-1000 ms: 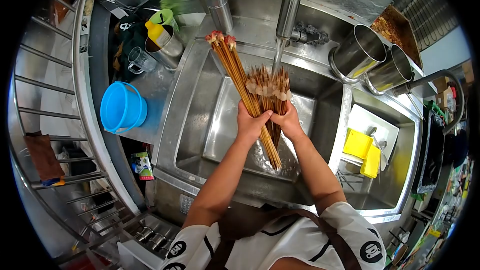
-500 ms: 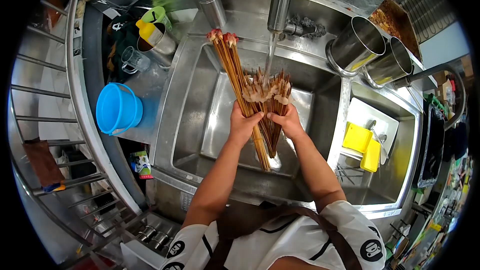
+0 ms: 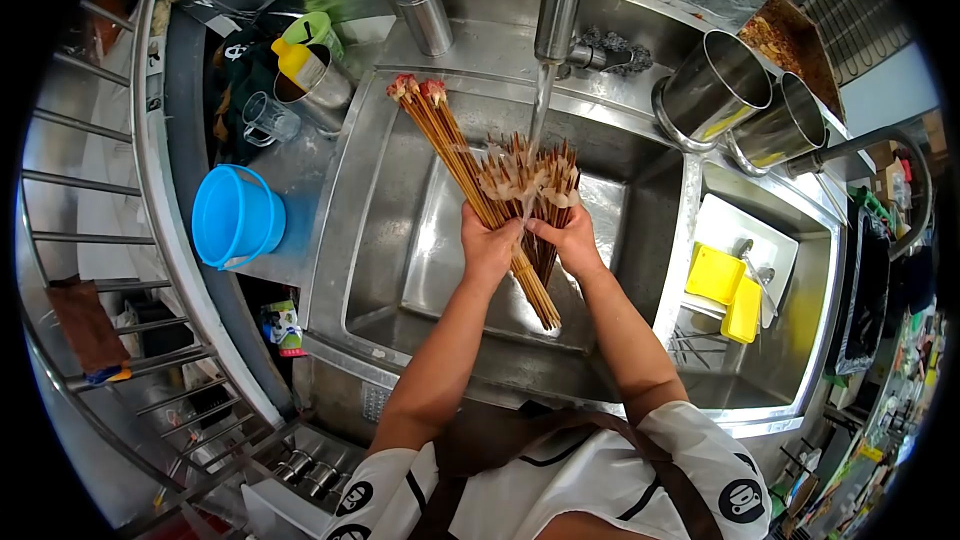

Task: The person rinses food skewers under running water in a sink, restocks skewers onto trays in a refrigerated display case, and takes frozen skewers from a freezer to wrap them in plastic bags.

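Observation:
My left hand [image 3: 488,245] is closed around long wooden skewers [image 3: 452,152] with reddish pieces at their upper-left ends. My right hand [image 3: 570,240] grips the right side of a fanned bundle of skewers [image 3: 548,258], which carries pale, whitish pieces near its pointed tips. The two bundles cross between my hands, thumbs close together on top. Water streams from the faucet [image 3: 556,30] onto the pale pieces. Both hands are above the large steel sink basin [image 3: 400,285]. The fingers beneath the skewers are hidden.
A blue bucket [image 3: 235,218] stands left of the sink, near a glass mug [image 3: 268,120]. Tall steel cylinders [image 3: 728,80] are at the back right. The right basin holds a white tray [image 3: 725,225], yellow pieces [image 3: 714,275] and spoons. A steel canister [image 3: 420,10] stands behind.
The long skewers have tilted: their reddish ends swung left and slightly down, their lower ends right. The pale-pieced bundle shifted slightly left, and water now runs down between my hands.

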Tool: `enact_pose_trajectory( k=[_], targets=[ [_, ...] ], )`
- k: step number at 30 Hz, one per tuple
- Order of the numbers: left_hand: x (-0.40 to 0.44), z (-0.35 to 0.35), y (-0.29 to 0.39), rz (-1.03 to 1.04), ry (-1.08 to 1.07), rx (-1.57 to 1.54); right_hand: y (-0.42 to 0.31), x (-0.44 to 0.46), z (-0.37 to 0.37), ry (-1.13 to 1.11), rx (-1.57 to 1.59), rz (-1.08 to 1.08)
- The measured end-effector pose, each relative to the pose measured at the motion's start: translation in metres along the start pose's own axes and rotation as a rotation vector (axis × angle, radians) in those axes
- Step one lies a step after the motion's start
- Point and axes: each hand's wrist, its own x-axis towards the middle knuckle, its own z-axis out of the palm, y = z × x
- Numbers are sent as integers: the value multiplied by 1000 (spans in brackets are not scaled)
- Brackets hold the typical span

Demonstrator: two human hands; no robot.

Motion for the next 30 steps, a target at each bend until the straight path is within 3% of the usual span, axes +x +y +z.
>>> enact_pose_trajectory(
  k=[12,30],
  targets=[
    [-5,-2,21,-292,-47,61,16,0,-11,-145,365,235],
    [-5,-11,26,-356,-52,3,22,1,-3,-109,352,192]
  ],
)
